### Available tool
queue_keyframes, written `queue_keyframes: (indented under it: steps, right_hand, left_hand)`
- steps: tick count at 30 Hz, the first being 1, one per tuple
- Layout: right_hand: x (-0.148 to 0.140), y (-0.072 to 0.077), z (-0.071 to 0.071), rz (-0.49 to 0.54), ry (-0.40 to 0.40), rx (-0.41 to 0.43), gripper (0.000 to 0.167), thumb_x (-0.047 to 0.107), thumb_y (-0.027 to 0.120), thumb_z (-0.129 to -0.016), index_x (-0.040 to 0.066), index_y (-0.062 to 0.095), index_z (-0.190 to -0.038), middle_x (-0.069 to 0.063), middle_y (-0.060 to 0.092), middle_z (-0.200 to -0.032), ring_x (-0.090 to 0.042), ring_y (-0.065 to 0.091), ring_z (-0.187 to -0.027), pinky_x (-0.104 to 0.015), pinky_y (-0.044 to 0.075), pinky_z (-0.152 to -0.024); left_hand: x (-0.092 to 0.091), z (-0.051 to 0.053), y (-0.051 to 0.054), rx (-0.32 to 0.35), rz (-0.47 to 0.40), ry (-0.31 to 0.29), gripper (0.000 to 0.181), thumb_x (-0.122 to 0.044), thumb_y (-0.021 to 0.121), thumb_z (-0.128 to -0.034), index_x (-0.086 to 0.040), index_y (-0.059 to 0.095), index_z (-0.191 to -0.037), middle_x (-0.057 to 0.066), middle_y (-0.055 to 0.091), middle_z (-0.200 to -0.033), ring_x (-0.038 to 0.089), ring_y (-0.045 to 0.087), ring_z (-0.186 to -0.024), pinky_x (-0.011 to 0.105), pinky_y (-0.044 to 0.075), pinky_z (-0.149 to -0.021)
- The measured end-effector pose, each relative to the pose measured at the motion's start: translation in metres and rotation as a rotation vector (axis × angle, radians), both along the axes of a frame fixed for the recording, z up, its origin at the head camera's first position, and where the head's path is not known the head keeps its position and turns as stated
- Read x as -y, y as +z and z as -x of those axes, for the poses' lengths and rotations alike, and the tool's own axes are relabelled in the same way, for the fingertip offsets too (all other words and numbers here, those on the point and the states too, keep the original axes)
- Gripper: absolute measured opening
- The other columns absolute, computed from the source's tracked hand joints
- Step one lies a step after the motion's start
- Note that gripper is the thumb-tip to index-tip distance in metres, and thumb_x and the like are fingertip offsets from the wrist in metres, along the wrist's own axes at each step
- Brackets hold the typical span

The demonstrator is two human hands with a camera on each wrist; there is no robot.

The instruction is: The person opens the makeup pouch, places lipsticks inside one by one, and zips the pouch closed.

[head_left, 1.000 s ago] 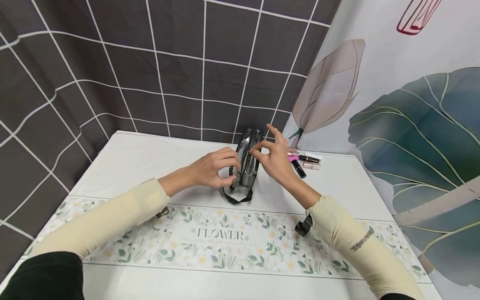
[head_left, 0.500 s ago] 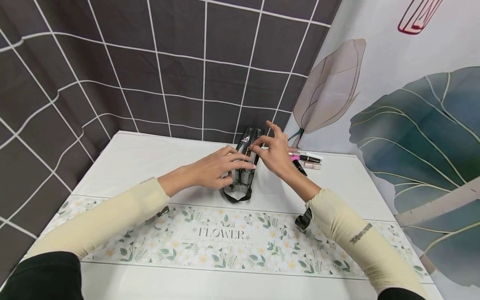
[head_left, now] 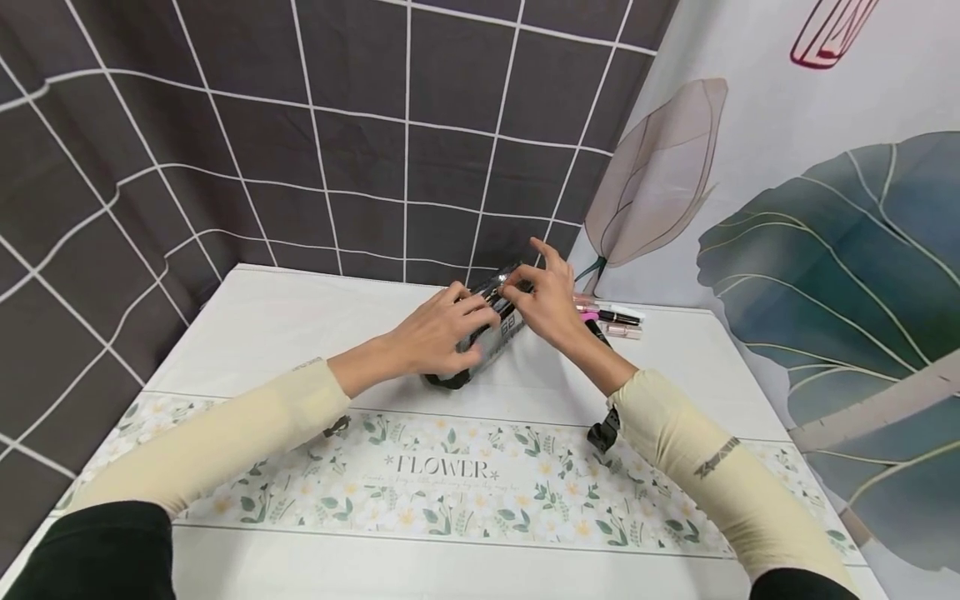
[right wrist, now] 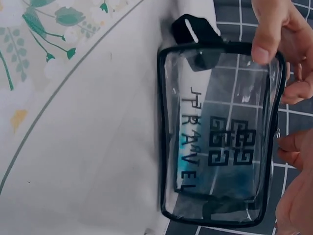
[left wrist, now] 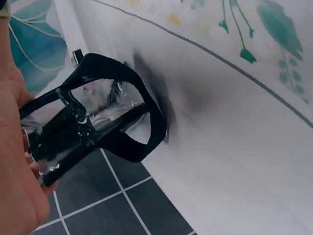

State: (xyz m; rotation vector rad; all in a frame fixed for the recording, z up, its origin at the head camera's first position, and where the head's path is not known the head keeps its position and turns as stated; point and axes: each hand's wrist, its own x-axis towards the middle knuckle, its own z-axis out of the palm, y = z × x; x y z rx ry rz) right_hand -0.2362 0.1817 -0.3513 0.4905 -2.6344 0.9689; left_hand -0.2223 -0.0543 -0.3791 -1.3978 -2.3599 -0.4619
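Note:
A clear pouch with black edging and printed lettering [right wrist: 220,137] stands on the table, tilted in the head view. The left hand [head_left: 442,333] grips its near end, thumb on the printed side in the right wrist view and fingers over the top edge. The right hand [head_left: 547,304] pinches at the top edge near the far end, thumb and index finger together and other fingers raised; what lies between the fingertips is too small to tell. A black strap loop [left wrist: 156,117] sticks out from the pouch's near end.
Several cosmetic items, among them a black tube [head_left: 618,317] and a pink one [head_left: 622,332], lie right of the right hand near the back edge. A dark gridded curtain [head_left: 360,150] hangs behind the white table [head_left: 300,308], which has a floral strip marked FLOWER.
The pouch has turned, its near end swinging left and its printed side coming into view. The left hand has closed on its near end; the right hand stays at the top edge.

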Motion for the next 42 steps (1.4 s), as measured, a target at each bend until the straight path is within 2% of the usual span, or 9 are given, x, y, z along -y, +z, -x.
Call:
queue_keyframes:
  steps: [5,10,15,20,24,28,33,38,42]
  right_hand:
    - [0.0,0.003,0.001,0.009,-0.02,0.018,0.02,0.02,0.074,-0.105,0.003,0.084,-0.101,-0.026,0.037,-0.181,-0.046,0.026,-0.173,-0.077,0.009,-0.14]
    - [0.002,0.005,-0.001,-0.003,-0.03,0.032,0.02,0.02,0.073,-0.105,0.003,0.083,-0.101,-0.027,0.039,-0.179,-0.043,0.027,-0.173,-0.076,0.012,-0.14]
    - [0.003,0.009,-0.004,-0.005,-0.031,0.059,0.021,0.021,0.072,-0.106,0.003,0.083,-0.103,-0.027,0.038,-0.18,-0.043,0.026,-0.174,-0.077,0.012,-0.139]
    - [-0.001,0.009,-0.004,-0.011,-0.038,0.062,0.021,0.02,0.073,-0.105,0.002,0.084,-0.102,-0.03,0.041,-0.177,-0.044,0.028,-0.173,-0.076,0.015,-0.139]
    - [-0.008,0.01,-0.003,0.008,-0.072,0.049,0.02,0.017,0.073,-0.102,-0.001,0.084,-0.101,-0.031,0.043,-0.175,-0.048,0.034,-0.17,-0.075,0.023,-0.138]
    - [-0.015,0.012,-0.002,0.016,-0.109,0.058,0.02,0.017,0.074,-0.103,0.0,0.083,-0.101,-0.031,0.042,-0.176,-0.047,0.034,-0.169,-0.077,0.024,-0.137]
    - [-0.022,0.014,-0.001,0.006,-0.124,0.093,0.02,0.02,0.073,-0.104,0.001,0.082,-0.1,-0.03,0.044,-0.175,-0.04,0.03,-0.173,-0.077,0.017,-0.139]
    - [-0.026,0.014,0.002,0.019,-0.121,0.124,0.023,0.019,0.072,-0.104,-0.001,0.081,-0.102,-0.033,0.051,-0.169,-0.04,0.03,-0.173,-0.075,0.024,-0.139]
    - [-0.029,0.017,0.001,0.048,-0.122,0.158,0.024,0.017,0.07,-0.105,-0.004,0.082,-0.106,-0.033,0.043,-0.174,-0.043,0.028,-0.173,-0.073,0.028,-0.138]
  left_hand:
    - [0.005,0.001,0.003,0.034,0.026,0.052,0.062,-0.012,0.067,-0.0833,-0.01,0.072,-0.145,0.01,0.071,-0.131,0.031,0.055,-0.109,0.044,0.053,-0.092]
    - [0.008,-0.001,0.008,0.082,0.082,0.104,0.08,-0.007,0.066,-0.0855,-0.007,0.057,-0.165,0.019,0.06,-0.159,0.037,0.056,-0.135,0.048,0.059,-0.104]
    - [0.01,-0.005,0.009,0.049,0.196,0.123,0.077,-0.004,0.069,-0.0969,-0.002,0.048,-0.171,0.024,0.046,-0.177,0.045,0.05,-0.16,0.056,0.052,-0.129]
    - [0.011,-0.006,0.006,0.019,0.312,0.153,0.069,-0.008,0.067,-0.1075,0.0,0.044,-0.172,0.023,0.043,-0.179,0.043,0.043,-0.168,0.055,0.035,-0.141]
    - [0.013,-0.006,0.005,-0.002,0.356,0.179,0.065,-0.011,0.062,-0.1112,0.0,0.043,-0.172,0.023,0.043,-0.179,0.043,0.042,-0.168,0.056,0.032,-0.142]
    - [0.018,-0.004,0.005,-0.011,0.357,0.203,0.062,-0.009,0.062,-0.1104,-0.002,0.047,-0.17,0.025,0.045,-0.178,0.044,0.042,-0.168,0.057,0.031,-0.142]
    - [0.024,0.001,0.005,-0.003,0.344,0.189,0.061,-0.009,0.065,-0.1093,-0.004,0.05,-0.169,0.026,0.045,-0.177,0.046,0.042,-0.168,0.058,0.031,-0.142]
    - [0.028,0.005,0.007,0.006,0.33,0.171,0.057,-0.015,0.066,-0.1125,-0.009,0.053,-0.168,0.026,0.045,-0.177,0.047,0.041,-0.167,0.06,0.034,-0.14]
    - [0.033,0.009,0.007,-0.011,0.338,0.173,0.062,-0.009,0.072,-0.1091,-0.015,0.055,-0.168,0.024,0.046,-0.176,0.046,0.042,-0.167,0.06,0.036,-0.139]
